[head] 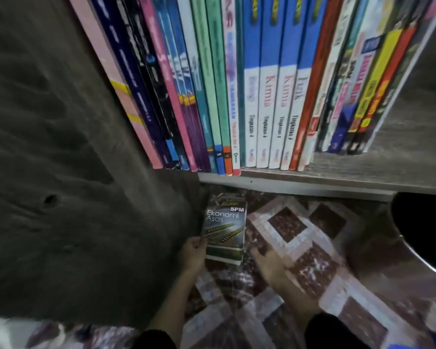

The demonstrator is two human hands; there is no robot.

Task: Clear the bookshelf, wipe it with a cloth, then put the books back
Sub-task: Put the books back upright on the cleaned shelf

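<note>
Low over the patterned floor [300, 248], the left hand [193, 253] pinches the left edge of the Ekonomi Asas book [224, 233], thumb on its cover. The right hand [269, 268] hangs loosely spread just beside the book's lower right corner — whether it touches is unclear. Beyond, the shelf board [312, 177] carries a packed row of books [262, 84], spines outward.

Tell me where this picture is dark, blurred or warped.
Head view: dim overall, darkest on the shelf's side panel; the wide lens fans the shelved books outward; the right hand and floor tiles are motion-smeared; the book in the left hand is sharp enough to read its title.
</note>
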